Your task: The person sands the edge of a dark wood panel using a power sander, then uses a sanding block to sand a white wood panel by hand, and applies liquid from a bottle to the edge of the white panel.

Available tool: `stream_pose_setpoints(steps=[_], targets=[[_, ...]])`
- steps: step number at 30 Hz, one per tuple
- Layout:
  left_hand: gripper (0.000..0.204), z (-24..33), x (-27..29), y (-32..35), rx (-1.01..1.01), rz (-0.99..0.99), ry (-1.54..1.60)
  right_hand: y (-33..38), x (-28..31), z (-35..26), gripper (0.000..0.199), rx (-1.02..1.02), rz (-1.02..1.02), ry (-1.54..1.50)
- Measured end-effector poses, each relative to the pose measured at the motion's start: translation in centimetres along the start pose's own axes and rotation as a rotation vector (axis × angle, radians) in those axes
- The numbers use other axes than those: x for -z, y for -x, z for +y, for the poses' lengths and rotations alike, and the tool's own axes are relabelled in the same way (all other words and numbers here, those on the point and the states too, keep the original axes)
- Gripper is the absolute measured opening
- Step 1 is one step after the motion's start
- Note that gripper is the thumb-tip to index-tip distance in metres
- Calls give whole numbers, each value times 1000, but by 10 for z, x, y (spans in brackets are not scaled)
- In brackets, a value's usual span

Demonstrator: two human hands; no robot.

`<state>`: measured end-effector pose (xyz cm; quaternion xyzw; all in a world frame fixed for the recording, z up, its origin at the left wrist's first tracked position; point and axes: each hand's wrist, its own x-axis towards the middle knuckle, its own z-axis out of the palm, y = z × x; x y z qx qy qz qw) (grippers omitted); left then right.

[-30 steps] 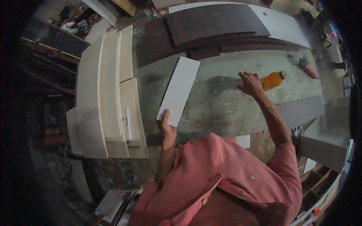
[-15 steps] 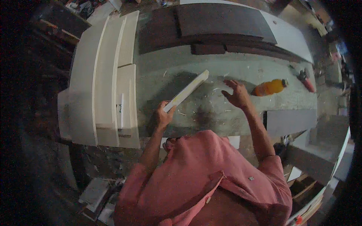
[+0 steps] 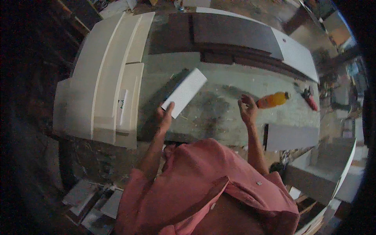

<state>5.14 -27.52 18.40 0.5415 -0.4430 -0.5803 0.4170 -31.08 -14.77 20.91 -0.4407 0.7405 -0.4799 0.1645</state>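
My left hand [image 3: 166,114] grips the lower end of a short white board [image 3: 185,93], its thumb lying on the broad white face. The board is tilted above the green-grey tabletop, far end pointing up and to the right. To the right, my right hand [image 3: 248,111] is held over the table with the fingers loosely curled and a gap between thumb and fingers; it holds nothing that I can see. Just beyond it lies a bottle of orange drink [image 3: 273,100] on its side, which the fingers do not appear to grip.
Long cream panels [image 3: 102,78] cover the table's left side, with a small white strip [image 3: 122,106] on them. Dark brown boards [image 3: 231,33] lie stacked along the far edge. A red-handled tool [image 3: 309,98] and a grey panel [image 3: 291,137] are at the right.
The white board has turned from its narrow edge to its broad face in my left hand. My right hand's spread fingers have curled in. The whole view has shifted slightly.
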Motion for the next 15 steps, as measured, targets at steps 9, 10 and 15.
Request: stream_pose_setpoints(steps=[9, 10, 15], targets=[[32, -36, 4, 37, 461, -363, 1524, 113, 20, 46, 37, -360, 100, -217], [33, -30, 0, 46, 502, -383, 1568, 122, 17, 43, 36, -350, 105, -194], [34, -1, -17, 76, 631, -442, 1722, 139, -11, 32, 36, -368, -1, -311]])
